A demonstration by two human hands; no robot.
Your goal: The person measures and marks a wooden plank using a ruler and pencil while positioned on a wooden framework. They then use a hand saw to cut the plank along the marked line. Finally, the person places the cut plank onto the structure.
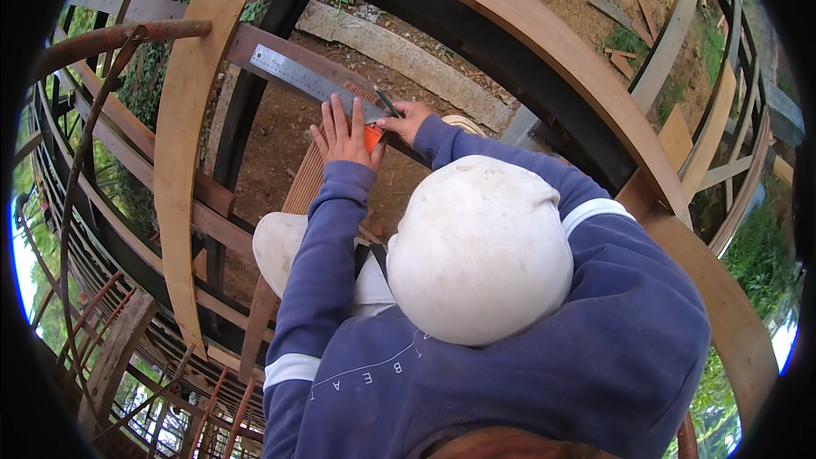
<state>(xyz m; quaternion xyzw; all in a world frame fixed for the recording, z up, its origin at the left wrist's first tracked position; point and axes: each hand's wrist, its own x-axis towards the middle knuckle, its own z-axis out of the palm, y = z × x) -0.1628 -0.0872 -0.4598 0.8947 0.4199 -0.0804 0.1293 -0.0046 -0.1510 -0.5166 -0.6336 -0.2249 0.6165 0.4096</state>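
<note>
A flat silver metal ruler [299, 76] runs under the left hand [347, 140], palm-down with fingers spread; beside it, the right hand [410, 121] pinches a slim dark stick [387, 102].

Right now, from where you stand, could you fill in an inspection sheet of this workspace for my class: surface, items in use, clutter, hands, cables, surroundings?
Surface: reddish-brown plank, with a grooved board running below it.
Items in use: metal ruler lying along the plank; small orange piece by the left hand; dark pencil-like stick.
Clutter: wood scraps on the ground, upper right.
Hands: left, fingers spread over the ruler; right hand, gripping the stick near the ruler's end.
Cables: nothing seen for certain; a pale curved thing beside the right sleeve is too hidden to identify.
Surroundings: curved timber beam, rust-brown bar, bare soil, greenery.
</note>
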